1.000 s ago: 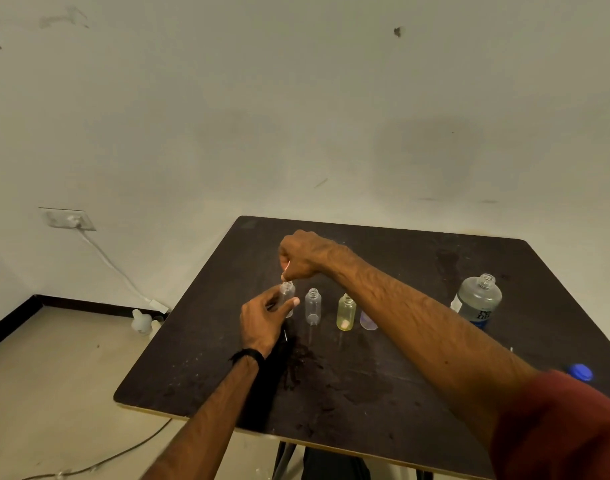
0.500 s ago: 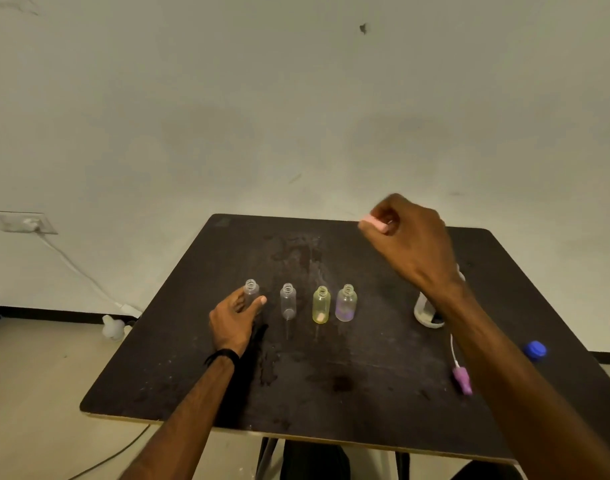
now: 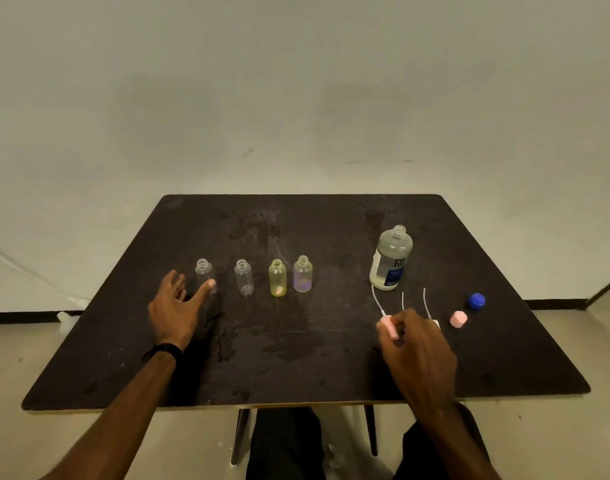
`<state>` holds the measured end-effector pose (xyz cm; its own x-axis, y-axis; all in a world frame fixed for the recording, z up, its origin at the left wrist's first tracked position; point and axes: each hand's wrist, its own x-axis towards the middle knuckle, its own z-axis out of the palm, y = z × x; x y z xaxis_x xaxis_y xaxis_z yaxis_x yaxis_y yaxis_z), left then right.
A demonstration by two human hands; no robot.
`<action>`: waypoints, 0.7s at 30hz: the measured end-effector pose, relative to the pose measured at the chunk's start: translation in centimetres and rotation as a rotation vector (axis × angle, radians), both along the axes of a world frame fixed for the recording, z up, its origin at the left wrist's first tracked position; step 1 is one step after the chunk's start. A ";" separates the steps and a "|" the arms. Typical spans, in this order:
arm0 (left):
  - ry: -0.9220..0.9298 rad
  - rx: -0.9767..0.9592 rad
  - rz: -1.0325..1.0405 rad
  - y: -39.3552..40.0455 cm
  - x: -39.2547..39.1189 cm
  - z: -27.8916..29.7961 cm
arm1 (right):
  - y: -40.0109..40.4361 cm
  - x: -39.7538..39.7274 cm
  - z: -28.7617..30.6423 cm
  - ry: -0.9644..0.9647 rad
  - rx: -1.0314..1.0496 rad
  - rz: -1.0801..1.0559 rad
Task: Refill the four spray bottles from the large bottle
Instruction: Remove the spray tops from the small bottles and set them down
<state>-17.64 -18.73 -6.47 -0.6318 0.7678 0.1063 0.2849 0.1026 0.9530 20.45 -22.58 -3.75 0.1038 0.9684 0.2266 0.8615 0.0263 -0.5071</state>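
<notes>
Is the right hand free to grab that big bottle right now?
Probably not yet: the right hand pinches a pink spray head. Once that is set down, the large bottle stands just beyond, nothing between.

The only lettering stood on the large bottle (image 3: 390,259), whose white and blue label showed dark letters that looked like "re" above "nu"; the smaller print on its blue part was too blurred to read. Nothing else carried legible text.

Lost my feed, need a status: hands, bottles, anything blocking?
Left hand open, thumb at leftmost spray bottle. Right hand pinching pink spray head. Large bottle uncapped, upright. Nothing blocking.
</notes>
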 end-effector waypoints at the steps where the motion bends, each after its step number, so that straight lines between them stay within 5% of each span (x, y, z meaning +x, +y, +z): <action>1: 0.008 -0.012 -0.007 -0.2 -0.1 -0.1 | -0.1 -0.2 -0.6 -0.025 -0.031 -0.012; 8: 0.036 -0.041 -0.010 -1.2 -0.7 -0.3 | 0.5 -0.6 -2.6 -0.135 -0.098 -0.073; 21: 0.018 -0.063 -0.030 -1.7 0.0 -0.3 | 0.8 -0.3 -3.4 -0.012 -0.060 -0.095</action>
<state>-17.63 -20.39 -6.78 -0.6067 0.7920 0.0686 0.3060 0.1530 0.9396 20.13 -21.77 -7.11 0.1933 0.9663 0.1699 0.8649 -0.0860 -0.4945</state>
